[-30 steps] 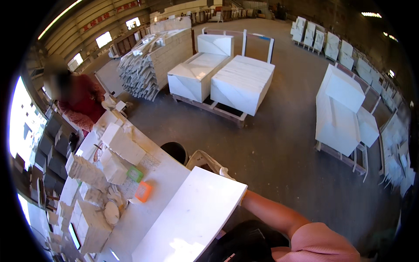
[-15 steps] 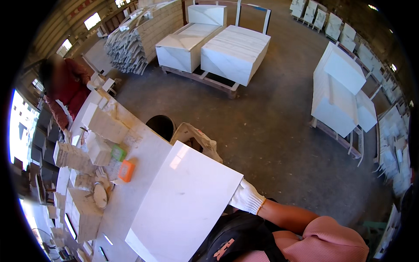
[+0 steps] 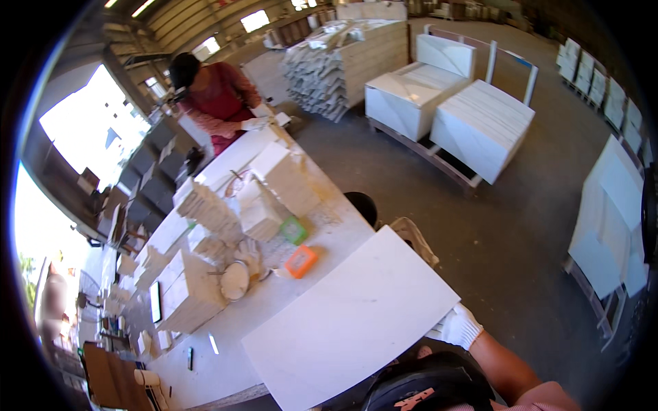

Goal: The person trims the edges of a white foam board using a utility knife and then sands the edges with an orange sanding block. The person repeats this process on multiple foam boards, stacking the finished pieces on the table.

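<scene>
My right hand [image 3: 458, 327], in a white knit glove, is closed on the right edge of a large white marble slab [image 3: 353, 318]. The slab lies slanted across the near side of the work table [image 3: 226, 363], and its near edge juts past the table's edge toward me. Part of my right fingers is hidden at the slab. My left hand is out of view. Beyond the slab, an orange block [image 3: 300, 262] and a green block [image 3: 293, 231] rest on the table, beside a round dish [image 3: 235, 281] of pale material.
Stacked stone pieces [image 3: 195, 291] fill the table's left side, with a phone [image 3: 155, 302] against them. A black bin [image 3: 361, 207] and a sack [image 3: 413, 240] stand at the table's right edge. A co-worker [image 3: 216, 103] works at the far end. Slabs sit on a pallet [image 3: 439, 156].
My view has swung left, so everything sits farther right in the picture. The slab has turned and appears lower against the table, my right hand still on its edge.
</scene>
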Demonstrator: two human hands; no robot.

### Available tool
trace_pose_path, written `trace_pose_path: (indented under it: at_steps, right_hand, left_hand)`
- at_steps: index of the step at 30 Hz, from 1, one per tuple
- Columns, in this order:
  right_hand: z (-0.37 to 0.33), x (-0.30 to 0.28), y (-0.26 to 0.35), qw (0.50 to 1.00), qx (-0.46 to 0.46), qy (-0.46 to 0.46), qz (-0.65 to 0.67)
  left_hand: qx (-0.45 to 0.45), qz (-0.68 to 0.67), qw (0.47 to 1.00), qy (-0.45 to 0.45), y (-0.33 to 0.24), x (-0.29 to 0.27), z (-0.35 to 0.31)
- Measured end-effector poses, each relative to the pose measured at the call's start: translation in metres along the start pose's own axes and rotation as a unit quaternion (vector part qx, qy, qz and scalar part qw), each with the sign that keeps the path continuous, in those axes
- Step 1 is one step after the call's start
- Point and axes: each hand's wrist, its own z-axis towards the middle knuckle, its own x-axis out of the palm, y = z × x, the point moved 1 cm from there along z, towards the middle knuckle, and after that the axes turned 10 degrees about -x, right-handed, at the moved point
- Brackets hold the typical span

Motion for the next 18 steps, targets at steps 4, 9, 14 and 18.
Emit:
trace_pose_path:
  at_steps: [4,9,14,18]
  right_hand:
    - [0.021,-0.003,0.017,0.996,0.035,-0.016,-0.086]
    - [0.036,0.021,0.026,0.978,0.059,-0.061,-0.189]
    - [0.031,0.017,0.056,0.888,0.112,-0.143,-0.423]
    - [0.019,0.052,0.072,0.715,0.101,-0.170,-0.671]
  left_hand:
    - [0.003,0.003,1.000,0.016,0.017,0.018,-0.006]
    - [0.003,-0.013,1.000,0.021,0.027,0.032,-0.005]
    - [0.149,-0.017,0.987,-0.058,0.020,0.032,-0.011]
    - [0.105,-0.070,0.987,0.105,0.034,-0.001,-0.029]
